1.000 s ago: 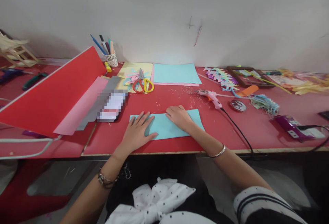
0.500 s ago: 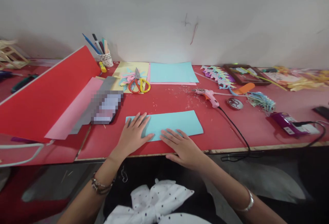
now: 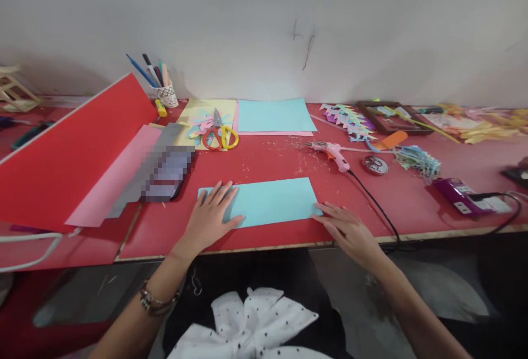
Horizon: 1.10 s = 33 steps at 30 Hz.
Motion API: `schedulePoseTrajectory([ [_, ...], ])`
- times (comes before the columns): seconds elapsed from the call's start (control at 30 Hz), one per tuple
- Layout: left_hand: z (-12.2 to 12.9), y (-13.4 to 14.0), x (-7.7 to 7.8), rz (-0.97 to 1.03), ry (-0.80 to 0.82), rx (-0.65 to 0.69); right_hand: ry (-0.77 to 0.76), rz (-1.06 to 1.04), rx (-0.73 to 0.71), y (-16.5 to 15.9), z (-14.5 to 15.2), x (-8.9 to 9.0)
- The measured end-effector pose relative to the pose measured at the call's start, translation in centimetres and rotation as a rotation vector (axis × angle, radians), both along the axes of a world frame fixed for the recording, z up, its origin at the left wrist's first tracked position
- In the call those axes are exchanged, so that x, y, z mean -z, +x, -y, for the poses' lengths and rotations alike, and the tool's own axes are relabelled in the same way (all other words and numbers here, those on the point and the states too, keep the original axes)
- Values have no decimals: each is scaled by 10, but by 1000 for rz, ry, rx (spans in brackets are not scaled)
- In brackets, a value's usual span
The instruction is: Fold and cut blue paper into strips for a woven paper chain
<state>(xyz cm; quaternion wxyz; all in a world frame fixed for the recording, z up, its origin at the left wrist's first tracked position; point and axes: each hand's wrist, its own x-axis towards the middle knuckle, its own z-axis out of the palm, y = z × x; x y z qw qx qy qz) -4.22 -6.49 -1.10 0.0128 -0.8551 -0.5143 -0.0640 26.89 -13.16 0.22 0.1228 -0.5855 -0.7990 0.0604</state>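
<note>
A light blue sheet of paper [image 3: 274,200], long and narrow, lies flat on the red table in front of me and looks folded. My left hand [image 3: 213,213] rests on its left end with the fingers spread. At the lower right corner, my right hand [image 3: 348,230] touches the paper with its fingertips, fingers stretched out and the thumb just below the edge. Beyond the paper lie scissors [image 3: 220,134] with one red and one yellow handle, on top of paper cuttings. A pink glue gun [image 3: 336,155] lies to the right of the paper, its black cord running over the table edge.
A phone [image 3: 171,175] and a standing red folder [image 3: 82,155] with pink and grey sheets are at the left. A pen cup [image 3: 165,95] and blue sheets [image 3: 276,116] lie near the wall. Rightward are a wooden tray [image 3: 396,120] and a purple power box [image 3: 457,197].
My right hand has slid right, from the middle of the paper's near edge to its lower right corner. My left hand stays on the left end. The view has shifted slightly.
</note>
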Motion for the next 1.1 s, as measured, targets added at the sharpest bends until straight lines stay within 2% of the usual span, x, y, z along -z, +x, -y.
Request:
schedulePoseTrajectory([
  [0.17,-1,1,-2,-5,-31,-15,63,21,6,14,-5,-8],
  [0.27,-2,3,-7,-22,-63,-27,138,99,-16,4,-15,-16],
  [0.37,-2,11,-16,-22,-70,35,133,87,-154,-22,-32,-17],
  [0.47,1,25,-25,3,-100,211,86,74,-337,-50,-49,-9],
  [0.53,2,36,-28,39,-113,294,162,123,-426,-62,-58,-3],
  [0.63,2,48,-30,53,-59,343,402,235,-533,-69,-66,-2],
  [0.77,-4,52,-38,-1,68,370,644,232,-487,-72,-69,-20],
  [0.93,-13,49,-67,101,309,484,772,141,-452,-86,-71,-52],
  [1.0,-15,48,-80,167,338,531,830,121,-462,-91,-73,-63],
  [1.1,-17,43,-97,226,285,563,863,94,-489,-92,-75,-77],
])
